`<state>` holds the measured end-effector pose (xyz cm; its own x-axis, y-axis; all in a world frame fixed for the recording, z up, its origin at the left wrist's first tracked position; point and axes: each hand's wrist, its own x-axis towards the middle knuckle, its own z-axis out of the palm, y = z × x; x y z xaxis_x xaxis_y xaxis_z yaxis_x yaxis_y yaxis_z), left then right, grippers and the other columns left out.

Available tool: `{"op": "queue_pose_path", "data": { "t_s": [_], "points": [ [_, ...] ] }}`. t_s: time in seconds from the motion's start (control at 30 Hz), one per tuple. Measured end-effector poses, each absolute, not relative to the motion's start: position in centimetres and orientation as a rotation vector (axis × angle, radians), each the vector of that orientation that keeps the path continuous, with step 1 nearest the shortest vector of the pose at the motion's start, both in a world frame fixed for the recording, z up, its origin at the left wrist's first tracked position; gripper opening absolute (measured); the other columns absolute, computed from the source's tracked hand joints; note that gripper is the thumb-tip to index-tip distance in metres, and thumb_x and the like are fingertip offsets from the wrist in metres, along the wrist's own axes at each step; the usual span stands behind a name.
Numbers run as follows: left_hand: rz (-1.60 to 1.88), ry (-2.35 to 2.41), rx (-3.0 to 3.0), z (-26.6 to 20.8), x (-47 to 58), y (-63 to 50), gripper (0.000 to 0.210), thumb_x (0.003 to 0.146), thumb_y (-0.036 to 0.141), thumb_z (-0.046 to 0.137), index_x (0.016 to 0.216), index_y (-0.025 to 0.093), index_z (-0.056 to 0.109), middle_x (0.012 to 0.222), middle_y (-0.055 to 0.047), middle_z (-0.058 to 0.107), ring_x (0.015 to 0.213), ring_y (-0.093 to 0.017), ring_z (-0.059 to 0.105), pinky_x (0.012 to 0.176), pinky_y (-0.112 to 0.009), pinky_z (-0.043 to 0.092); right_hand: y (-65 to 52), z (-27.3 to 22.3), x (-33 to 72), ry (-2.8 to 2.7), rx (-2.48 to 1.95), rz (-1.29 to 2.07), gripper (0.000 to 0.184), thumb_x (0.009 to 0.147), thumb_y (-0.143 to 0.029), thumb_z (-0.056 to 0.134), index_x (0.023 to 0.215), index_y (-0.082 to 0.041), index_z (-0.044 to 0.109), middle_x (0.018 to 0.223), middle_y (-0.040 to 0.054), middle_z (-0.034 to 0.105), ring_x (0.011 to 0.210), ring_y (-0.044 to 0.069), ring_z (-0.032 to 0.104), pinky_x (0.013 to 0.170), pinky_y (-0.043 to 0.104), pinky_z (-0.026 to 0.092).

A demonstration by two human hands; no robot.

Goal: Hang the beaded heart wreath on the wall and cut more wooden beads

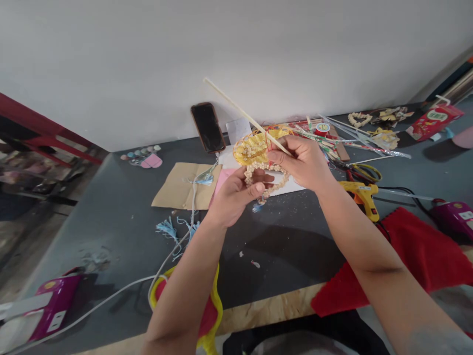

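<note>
My right hand (305,160) pinches a thin cream stick (236,106), which slants up to the left. Red string (269,140) is wound about the stick near my fingers. Below it hangs a ring of pale, knobbly beads (279,186), and my left hand (238,195) is closed on its left side. From the ring's lower edge dangles a small blue tassel (257,208). Just behind the hands is a gold, ribbed oval piece (251,148); whether it touches the stick I cannot tell.
A phone (208,127) leans on the wall. Brown paper (181,190) and blue tassels (168,229) lie left, crossed by a white cable (158,271). Rightward are a yellow glue gun (362,197), scissors (364,172), red cloth (406,251) and a red drink carton (436,121).
</note>
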<state>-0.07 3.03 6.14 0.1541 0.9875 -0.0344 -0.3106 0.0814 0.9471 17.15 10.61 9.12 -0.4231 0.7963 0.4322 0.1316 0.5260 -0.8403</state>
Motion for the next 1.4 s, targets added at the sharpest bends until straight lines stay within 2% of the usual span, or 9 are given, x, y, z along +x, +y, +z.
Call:
{"op": "queue_pose_path", "data": {
  "t_s": [0.07,0.13,0.27,0.43,0.6,0.73,0.93,1.27,1.4],
  "points": [
    [1.188,0.868,1.003,5.9,0.2,3.0,0.045,0.066,0.022,0.085,0.105,0.02,0.062,0.099,-0.005,0.073,0.093,-0.021,0.07,0.072,-0.027,0.056,10.7,9.2,17.2,-1.829,-0.779,0.923,0.038,0.083,-0.056,0.062,0.079,-0.018,0.062,0.066,-0.0023,0.053,0.06,0.01,0.043,0.054,0.024,0.032],
    [1.2,0.854,1.008,5.7,0.5,3.0,0.048,0.066,0.018,0.084,0.108,0.02,0.061,0.098,-0.004,0.073,0.092,-0.02,0.07,0.074,-0.028,0.057,10.8,9.2,17.2,-1.785,-0.784,0.911,0.037,0.083,-0.054,0.063,0.079,-0.018,0.062,0.067,-0.0024,0.053,0.06,0.009,0.043,0.053,0.023,0.033],
    [1.275,0.876,1.017,5.4,0.9,3.0,0.039,0.072,0.017,0.08,0.105,0.018,0.06,0.093,-0.004,0.074,0.083,-0.016,0.071,0.072,-0.025,0.057,11.1,8.8,17.0,-1.722,-0.743,0.883,0.035,0.083,-0.053,0.064,0.079,-0.018,0.063,0.066,-0.003,0.052,0.058,0.009,0.041,0.053,0.023,0.033],
    [1.333,0.919,1.013,5.4,1.2,3.0,0.037,0.072,0.017,0.08,0.103,0.017,0.06,0.09,-0.003,0.074,0.076,-0.014,0.071,0.069,-0.023,0.056,10.9,8.4,16.6,-1.651,-0.728,0.838,0.03,0.085,-0.047,0.064,0.077,-0.018,0.061,0.062,-0.0046,0.046,0.056,0.008,0.039,0.053,0.023,0.033],
    [1.343,0.921,0.966,5.9,1.5,2.8,0.037,0.071,0.019,0.08,0.102,0.017,0.06,0.094,-0.005,0.074,0.081,-0.016,0.071,0.074,-0.027,0.058,10.7,8.5,16.4,-1.631,-0.715,0.81,0.032,0.084,-0.049,0.065,0.077,-0.019,0.06,0.061,-0.0053,0.046,0.056,0.008,0.038,0.054,0.022,0.035],
    [1.35,0.92,0.937,6.1,1.7,2.8,0.037,0.071,0.019,0.08,0.101,0.017,0.058,0.091,-0.004,0.074,0.077,-0.016,0.071,0.072,-0.029,0.059,10.4,8.6,16.1,-1.62,-0.712,0.753,0.033,0.084,-0.05,0.063,0.076,-0.019,0.059,0.064,-0.0044,0.049,0.058,0.008,0.041,0.056,0.022,0.037],
    [1.374,0.941,0.94,6.0,1.8,2.8,0.038,0.072,0.019,0.079,0.102,0.016,0.057,0.089,-0.004,0.074,0.075,-0.015,0.071,0.07,-0.027,0.059,10.4,8.5,16.2,-1.649,-0.664,0.706,0.026,0.087,-0.042,0.063,0.078,-0.018,0.06,0.064,-0.0042,0.049,0.057,0.008,0.041,0.056,0.023,0.036],
    [1.395,0.926,0.918,6.4,2.3,2.3,0.04,0.072,0.017,0.078,0.104,0.018,0.054,0.088,-0.003,0.074,0.074,-0.016,0.072,0.066,-0.026,0.06,10.4,7.6,16.2,-1.716,-0.668,0.623,0.023,0.094,-0.04,0.053,0.082,-0.021,0.054,0.064,-0.005,0.044,0.055,0.008,0.035,0.052,0.024,0.031],
    [1.409,0.945,0.914,6.2,2.6,2.2,0.041,0.073,0.016,0.079,0.104,0.019,0.053,0.084,-0.001,0.074,0.075,-0.016,0.072,0.065,-0.025,0.061,10.2,7.6,15.8,-1.685,-0.678,0.621,0.024,0.094,-0.04,0.053,0.082,-0.02,0.054,0.065,-0.0049,0.046,0.054,0.008,0.036,0.052,0.023,0.033]
  ]
}}
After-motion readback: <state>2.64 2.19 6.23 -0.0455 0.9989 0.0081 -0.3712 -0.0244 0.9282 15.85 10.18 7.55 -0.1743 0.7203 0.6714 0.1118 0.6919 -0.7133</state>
